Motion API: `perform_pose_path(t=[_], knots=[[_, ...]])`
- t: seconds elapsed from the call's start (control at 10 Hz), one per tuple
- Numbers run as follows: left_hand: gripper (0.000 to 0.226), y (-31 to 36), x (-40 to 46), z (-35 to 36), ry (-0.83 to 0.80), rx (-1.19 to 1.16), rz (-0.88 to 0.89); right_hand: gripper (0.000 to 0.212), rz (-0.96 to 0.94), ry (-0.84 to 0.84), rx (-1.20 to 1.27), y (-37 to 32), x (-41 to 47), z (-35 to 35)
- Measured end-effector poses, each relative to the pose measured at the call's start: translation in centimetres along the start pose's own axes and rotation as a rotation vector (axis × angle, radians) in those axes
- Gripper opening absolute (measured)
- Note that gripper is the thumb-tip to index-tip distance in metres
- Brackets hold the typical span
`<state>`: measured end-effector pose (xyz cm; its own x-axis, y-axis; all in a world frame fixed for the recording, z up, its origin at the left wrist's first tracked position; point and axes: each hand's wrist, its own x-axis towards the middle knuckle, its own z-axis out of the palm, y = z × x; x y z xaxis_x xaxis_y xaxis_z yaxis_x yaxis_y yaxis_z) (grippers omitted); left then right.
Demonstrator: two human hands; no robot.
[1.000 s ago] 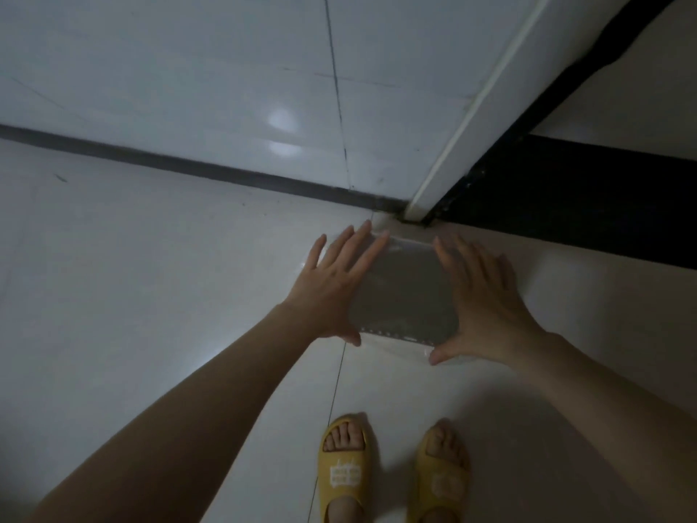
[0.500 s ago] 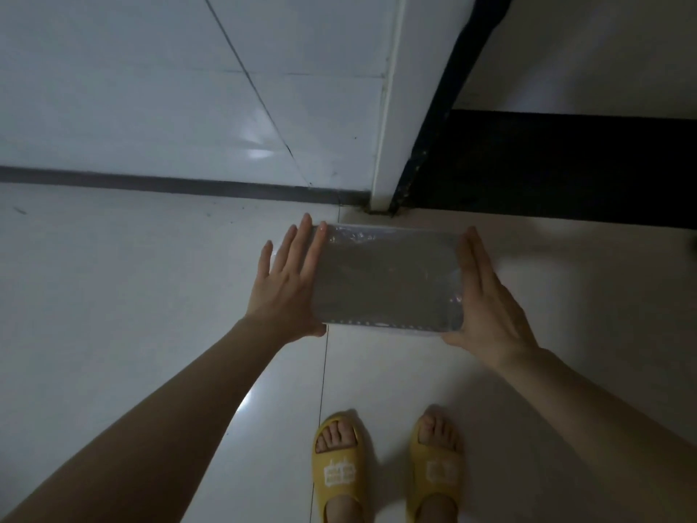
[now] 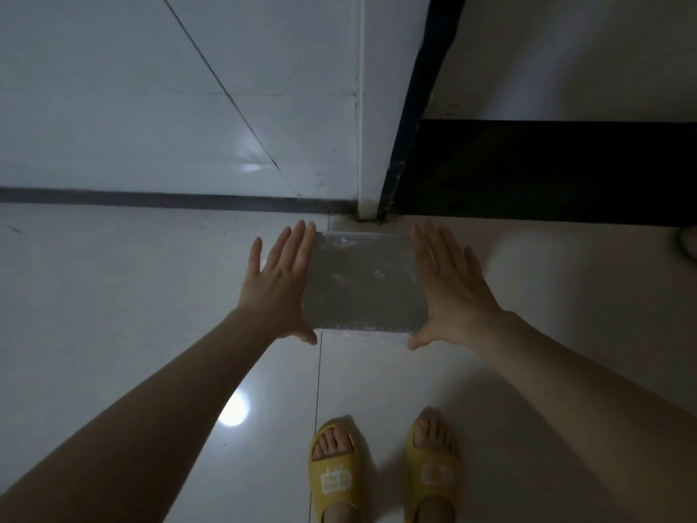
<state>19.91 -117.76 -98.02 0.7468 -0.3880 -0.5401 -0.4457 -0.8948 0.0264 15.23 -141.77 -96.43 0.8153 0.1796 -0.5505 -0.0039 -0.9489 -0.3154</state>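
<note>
A flat grey rectangular package in clear plastic wrap [image 3: 362,283] is held out in front of me above the floor. My left hand [image 3: 279,285] presses flat against its left edge, fingers straight and spread, thumb under the near corner. My right hand [image 3: 449,286] presses flat against its right edge in the same way. The package is carried between the two palms.
A glossy tiled floor [image 3: 132,296] lies below, with my two feet in yellow slippers [image 3: 335,477] near the bottom. Ahead stand a white tiled wall [image 3: 151,107], a white door-frame post [image 3: 367,145] and a dark threshold strip [image 3: 547,171]. A pale object [image 3: 689,241] shows at the right edge.
The view has swung so the wall and door post stand more upright. The package stays between my two palms, both hands still flat on its edges.
</note>
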Motion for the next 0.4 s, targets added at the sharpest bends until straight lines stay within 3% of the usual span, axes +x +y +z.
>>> perform_pose_path(t=[0.2, 0.4], knots=[[0.149, -0.1, -0.1, 0.0, -0.023, 0.051, -0.082, 0.153, 0.109, 0.020, -0.069, 0.6, -0.4, 0.6], [0.154, 1.0, -1.5, -2.1, -0.134, 0.130, -0.139, 0.156, 0.197, -0.070, -0.121, 0.4, -2.1, -1.3]])
